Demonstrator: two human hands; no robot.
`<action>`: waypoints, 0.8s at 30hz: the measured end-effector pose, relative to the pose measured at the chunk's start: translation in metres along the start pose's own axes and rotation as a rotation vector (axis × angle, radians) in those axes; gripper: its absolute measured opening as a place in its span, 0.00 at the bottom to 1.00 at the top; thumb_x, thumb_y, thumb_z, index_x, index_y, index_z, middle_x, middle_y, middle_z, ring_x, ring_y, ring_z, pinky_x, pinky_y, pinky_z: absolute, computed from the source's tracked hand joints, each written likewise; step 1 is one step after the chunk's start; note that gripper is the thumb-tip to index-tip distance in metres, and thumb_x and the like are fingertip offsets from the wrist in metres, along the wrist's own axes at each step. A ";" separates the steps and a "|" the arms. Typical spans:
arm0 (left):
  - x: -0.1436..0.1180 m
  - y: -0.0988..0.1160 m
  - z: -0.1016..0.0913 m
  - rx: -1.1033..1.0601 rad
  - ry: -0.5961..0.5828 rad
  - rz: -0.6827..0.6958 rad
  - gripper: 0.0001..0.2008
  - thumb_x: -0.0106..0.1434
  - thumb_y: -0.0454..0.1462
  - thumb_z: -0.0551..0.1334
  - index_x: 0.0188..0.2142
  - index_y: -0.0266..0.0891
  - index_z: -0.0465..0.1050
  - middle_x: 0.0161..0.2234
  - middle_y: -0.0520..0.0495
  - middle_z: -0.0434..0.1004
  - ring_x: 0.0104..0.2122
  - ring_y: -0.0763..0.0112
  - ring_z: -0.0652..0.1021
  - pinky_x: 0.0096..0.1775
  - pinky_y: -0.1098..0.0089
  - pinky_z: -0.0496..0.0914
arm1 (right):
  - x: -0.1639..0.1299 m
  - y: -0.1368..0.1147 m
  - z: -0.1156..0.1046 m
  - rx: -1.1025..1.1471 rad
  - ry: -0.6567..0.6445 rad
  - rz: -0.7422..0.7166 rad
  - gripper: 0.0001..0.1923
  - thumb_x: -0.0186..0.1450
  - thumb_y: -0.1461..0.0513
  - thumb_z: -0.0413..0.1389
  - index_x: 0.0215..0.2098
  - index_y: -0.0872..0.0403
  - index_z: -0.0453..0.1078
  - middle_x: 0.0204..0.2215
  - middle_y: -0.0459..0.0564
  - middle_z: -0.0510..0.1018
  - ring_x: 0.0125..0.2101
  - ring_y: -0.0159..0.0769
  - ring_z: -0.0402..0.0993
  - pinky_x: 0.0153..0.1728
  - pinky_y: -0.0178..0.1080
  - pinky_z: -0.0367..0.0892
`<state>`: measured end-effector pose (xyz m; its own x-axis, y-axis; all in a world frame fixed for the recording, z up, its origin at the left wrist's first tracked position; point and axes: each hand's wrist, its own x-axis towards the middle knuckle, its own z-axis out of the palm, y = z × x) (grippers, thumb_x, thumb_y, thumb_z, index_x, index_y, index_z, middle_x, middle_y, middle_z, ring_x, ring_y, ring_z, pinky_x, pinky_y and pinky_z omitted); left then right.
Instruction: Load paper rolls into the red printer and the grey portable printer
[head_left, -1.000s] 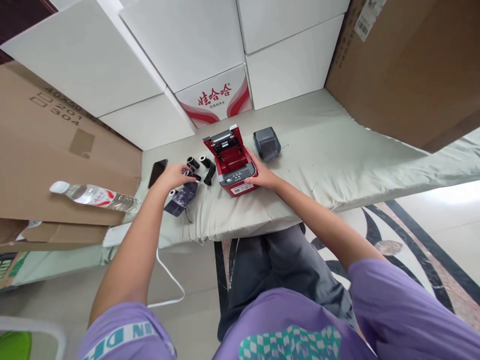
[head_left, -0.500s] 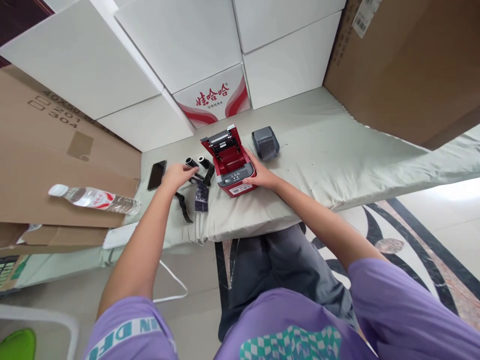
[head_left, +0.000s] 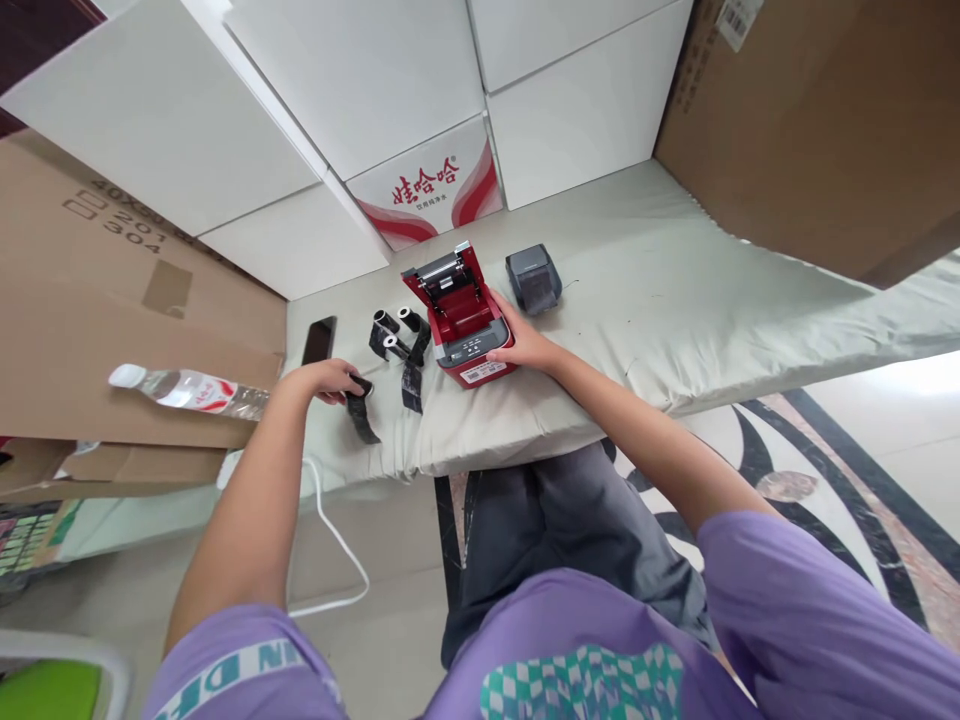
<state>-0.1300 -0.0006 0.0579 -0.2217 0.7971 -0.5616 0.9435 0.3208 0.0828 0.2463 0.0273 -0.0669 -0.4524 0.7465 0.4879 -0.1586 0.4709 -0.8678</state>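
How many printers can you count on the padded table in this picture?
2. The red printer, lid open, sits mid-table with the right hand against its side; the grey printer, closed, sits just beyond it to the right.

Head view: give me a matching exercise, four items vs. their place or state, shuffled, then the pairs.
Items:
1. red printer
2. grey printer
3. phone
4. water bottle

Places or states:
A. lying on its side on cardboard
B. lid open, right hand resting against it
C. flat on the pad, beyond the left hand
D. closed, just right of the red one

Pairs: 1-B, 2-D, 3-C, 4-A
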 end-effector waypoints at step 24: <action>-0.091 0.090 -0.048 -0.892 0.295 0.670 0.27 0.44 0.41 0.77 0.44 0.40 0.74 0.33 0.53 0.78 0.33 0.70 0.76 0.38 0.70 0.72 | 0.001 -0.015 0.001 0.019 -0.008 -0.020 0.68 0.51 0.35 0.70 0.78 0.48 0.45 0.76 0.60 0.55 0.75 0.55 0.54 0.74 0.56 0.52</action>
<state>-0.0370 -0.0196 0.1555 0.0981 0.9950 0.0196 0.4099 -0.0584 0.9103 0.2476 0.0205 -0.0539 -0.4563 0.7328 0.5048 -0.1845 0.4770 -0.8593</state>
